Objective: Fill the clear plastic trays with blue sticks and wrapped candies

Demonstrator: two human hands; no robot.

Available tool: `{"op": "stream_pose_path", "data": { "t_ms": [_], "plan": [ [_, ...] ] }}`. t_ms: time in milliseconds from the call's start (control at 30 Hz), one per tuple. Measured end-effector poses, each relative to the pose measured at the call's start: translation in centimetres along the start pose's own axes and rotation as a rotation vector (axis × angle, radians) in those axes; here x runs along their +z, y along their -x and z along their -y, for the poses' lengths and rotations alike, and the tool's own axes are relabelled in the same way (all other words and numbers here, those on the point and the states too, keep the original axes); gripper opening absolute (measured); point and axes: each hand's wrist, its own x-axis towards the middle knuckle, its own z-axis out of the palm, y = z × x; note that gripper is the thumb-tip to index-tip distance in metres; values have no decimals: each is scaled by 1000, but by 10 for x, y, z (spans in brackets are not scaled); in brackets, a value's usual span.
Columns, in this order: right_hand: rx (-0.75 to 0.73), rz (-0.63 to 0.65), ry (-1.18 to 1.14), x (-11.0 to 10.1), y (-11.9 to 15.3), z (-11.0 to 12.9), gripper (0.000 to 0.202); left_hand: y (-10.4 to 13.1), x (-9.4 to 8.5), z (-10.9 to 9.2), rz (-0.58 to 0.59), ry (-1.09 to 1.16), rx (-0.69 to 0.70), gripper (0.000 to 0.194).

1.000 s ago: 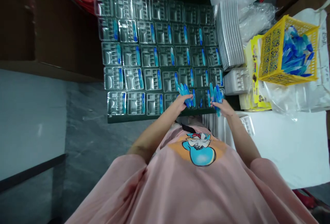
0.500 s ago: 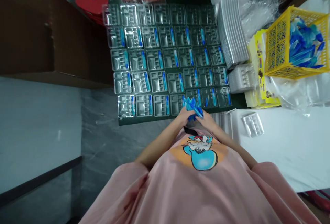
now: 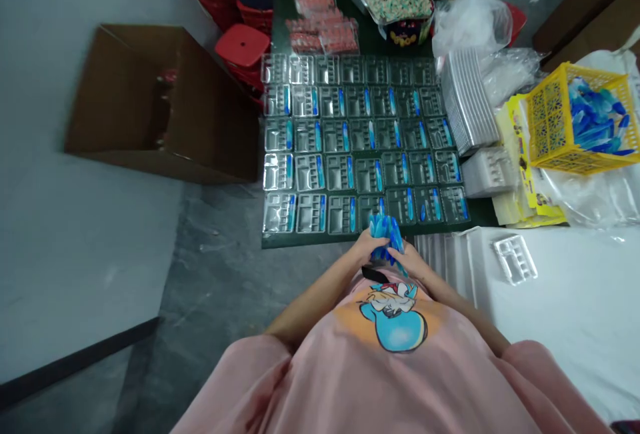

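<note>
Your L hand (image 3: 369, 246) & R hand (image 3: 411, 261) are tog., both gripping blue sticks (image 3: 382, 226) at the surface (image 3: 300, 241) front edge. Trays (image 3: 309, 211) run nearly to it, thin strip betw.; floor (image 3: 225, 281) to L.

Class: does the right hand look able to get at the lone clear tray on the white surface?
Probably yes: the right hand is occupied with blue sticks, but the clear tray lies uncovered on that side.

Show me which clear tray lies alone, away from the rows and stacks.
The clear tray on the white surface, right of the right hand; the others are lined up or stacked.
</note>
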Motion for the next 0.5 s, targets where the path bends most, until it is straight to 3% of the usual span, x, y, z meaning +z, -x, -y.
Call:
{"op": "stream_pose_path", "data": {
  "t_ms": [133, 267, 367, 500],
  "plan": [
    [51, -169, 24, -2, 5, -2, 36, -3, 13, -3, 44, -59, 70, 23],
    [-9, -300, -38, -30, 10, 10, 38, -9, 46, -16, 175, -64, 67, 24],
    [-98, -346, -73, -74, 14, 35, 44, -23, 94, -32, 243, -75, 66, 24],
    [-167, -491, -109, -158, 16, 79, 48, -47, 195, -67, 271, -56, 153, 28]
  ]
}}
